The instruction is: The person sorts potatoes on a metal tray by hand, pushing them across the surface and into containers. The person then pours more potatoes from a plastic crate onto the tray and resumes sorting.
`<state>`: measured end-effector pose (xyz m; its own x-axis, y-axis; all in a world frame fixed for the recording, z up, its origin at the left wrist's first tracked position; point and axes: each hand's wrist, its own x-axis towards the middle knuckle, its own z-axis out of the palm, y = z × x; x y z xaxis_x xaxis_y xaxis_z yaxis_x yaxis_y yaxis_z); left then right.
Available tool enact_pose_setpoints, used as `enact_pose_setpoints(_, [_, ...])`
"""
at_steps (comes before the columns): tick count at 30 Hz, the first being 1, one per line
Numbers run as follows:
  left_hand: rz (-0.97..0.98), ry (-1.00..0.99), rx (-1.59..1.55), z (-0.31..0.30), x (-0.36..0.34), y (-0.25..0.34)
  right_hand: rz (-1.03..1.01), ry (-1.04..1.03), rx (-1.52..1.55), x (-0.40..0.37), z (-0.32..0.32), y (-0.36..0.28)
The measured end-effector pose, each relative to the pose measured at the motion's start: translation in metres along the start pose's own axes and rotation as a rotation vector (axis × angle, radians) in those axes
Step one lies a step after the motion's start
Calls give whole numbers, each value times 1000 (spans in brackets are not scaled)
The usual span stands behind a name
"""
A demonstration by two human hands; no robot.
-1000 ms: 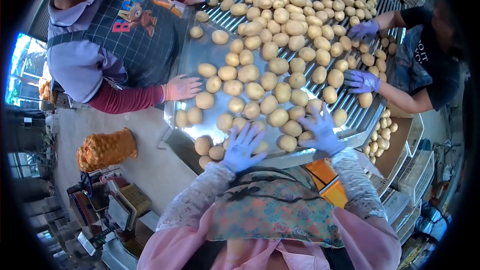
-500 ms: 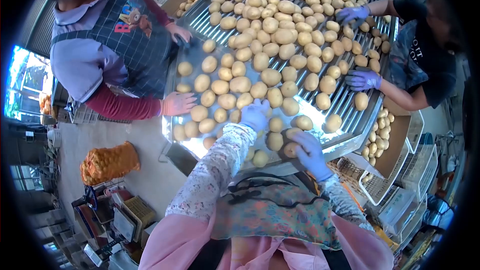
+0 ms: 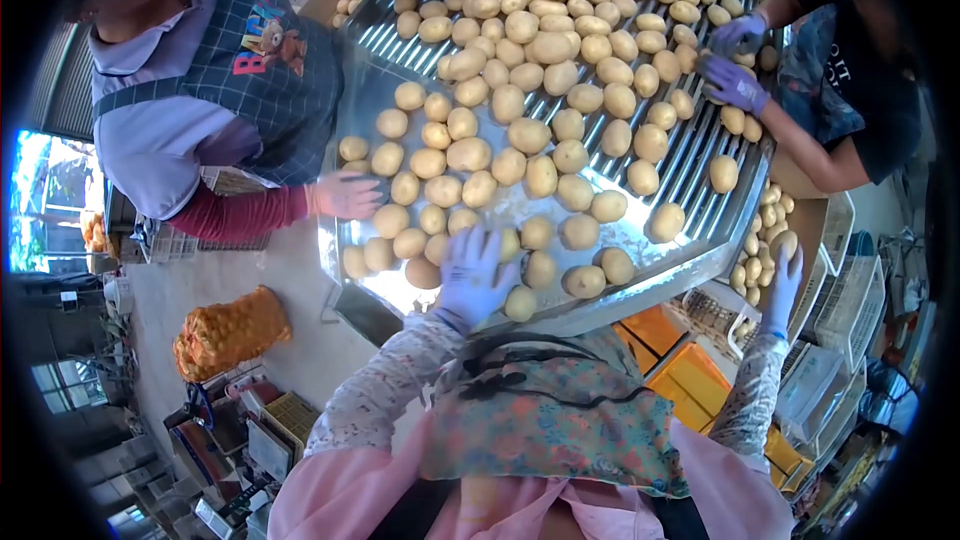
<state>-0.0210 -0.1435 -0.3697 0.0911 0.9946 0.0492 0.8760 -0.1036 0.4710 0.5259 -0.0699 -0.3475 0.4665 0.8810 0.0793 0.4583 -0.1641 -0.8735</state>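
Observation:
My left hand [image 3: 472,272], in a lavender glove, lies with fingers stretched over the potatoes [image 3: 468,154] near the front edge of the metal sorting table [image 3: 560,312]. Potatoes lie at its fingertips and beside it. Out to the right, my right hand [image 3: 784,290], gloved the same way, is over a cardboard-lined crate [image 3: 808,265] of potatoes. A potato [image 3: 785,243] is held at its fingers, partly hidden by them.
Across on the left, a co-worker's hand [image 3: 345,195] rests by the table edge. Another co-worker's purple-gloved hands [image 3: 735,80] work among potatoes on the slatted rollers [image 3: 700,180]. White plastic crates [image 3: 850,315] stand right; a filled orange net sack [image 3: 230,333] lies on the floor.
My right hand has moved from the table's front edge right to the crate with a potato. My left hand has drawn back toward me. The left co-worker's far hand has reached farther across.

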Motion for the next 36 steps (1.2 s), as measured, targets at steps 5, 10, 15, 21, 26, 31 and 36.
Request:
enact_pose_setpoints(5, [-42, 181, 326, 35, 6, -41, -138, -432, -242, -62, 105, -68])
enact_pose_setpoints(10, [132, 24, 255, 32, -34, -31, -989, -800, -303, -98, 197, -113])
enact_pose_setpoints(15, [-16, 34, 172, 24, -93, -46, -965, -825, -417, -152, 283, -133])
enact_pose_setpoints(21, [-115, 112, 160, 42, -70, -7, -676, -1090, -617, -137, 320, -124])
enact_pose_setpoints(26, [-288, 235, 208, 17, -63, -105, 507, -708, 676, -98, 200, -98])
enact_pose_setpoints(31, [-398, 126, 373, 47, 15, -75, -214, 113, -210, 13, 56, -24])
enact_pose_setpoints(36, [23, 37, 222, 74, 9, 6, -493, -528, -447, -38, 81, -71])
